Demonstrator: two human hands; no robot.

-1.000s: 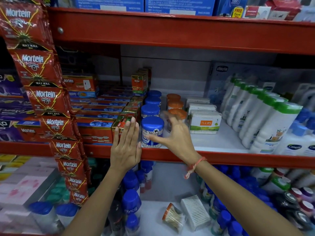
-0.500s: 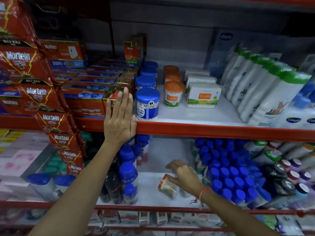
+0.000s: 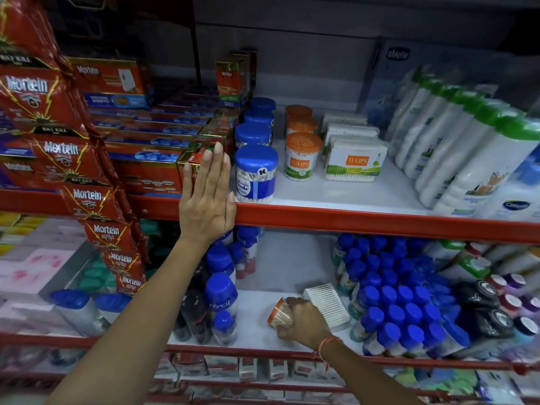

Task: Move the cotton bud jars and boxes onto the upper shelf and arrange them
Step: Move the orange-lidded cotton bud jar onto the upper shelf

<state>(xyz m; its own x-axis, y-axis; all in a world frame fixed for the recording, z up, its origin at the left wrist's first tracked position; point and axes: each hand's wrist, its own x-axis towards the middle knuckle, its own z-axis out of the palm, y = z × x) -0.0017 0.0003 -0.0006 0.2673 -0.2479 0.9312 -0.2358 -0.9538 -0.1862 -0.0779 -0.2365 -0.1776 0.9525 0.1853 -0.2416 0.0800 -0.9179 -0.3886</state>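
Two cotton-bud items remain below the upper shelf [image 3: 350,219]: right hand [image 3: 305,321] clamps the toppled orange-lidded jar [image 3: 279,316], ready to lift, beside the white box [image 3: 328,306]; left hand [image 3: 206,200] lies flat, fingers together.

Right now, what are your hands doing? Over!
Left hand flat against red boxes, upper shelf. Right hand gripping orange-lid jar, lying on lower shelf. White box beside it.
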